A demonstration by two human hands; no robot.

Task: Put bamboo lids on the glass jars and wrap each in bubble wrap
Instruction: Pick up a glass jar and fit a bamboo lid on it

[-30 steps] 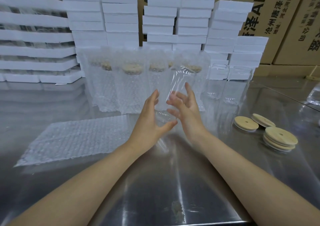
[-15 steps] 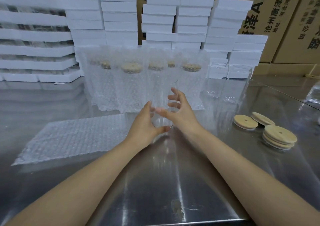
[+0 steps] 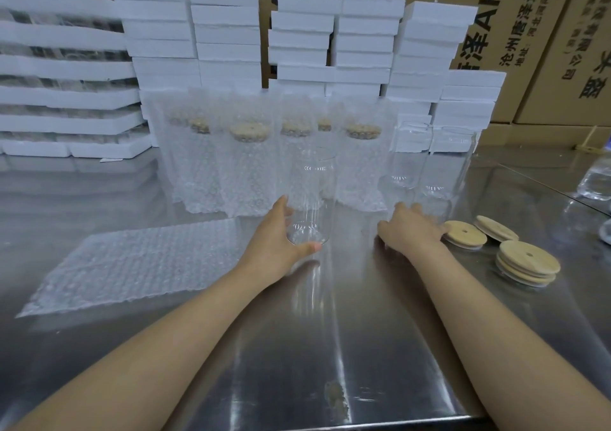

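A clear glass jar without a lid stands upright on the steel table. My left hand grips its base, thumb in front. My right hand lies open, palm down, its fingers stretched to the rim of a single bamboo lid. Another loose lid and a short stack of lids lie just beyond it. A flat sheet of bubble wrap lies to the left of the jar.
Several lidded jars wrapped in bubble wrap stand in a row behind. Two bare glass jars stand at the back right. White foam trays and cardboard boxes are stacked at the back. Another glass object sits at the far right.
The jar, tilted and held between both hands before, now stands upright in my left hand alone. My right hand let go and moved right to the bamboo lids.
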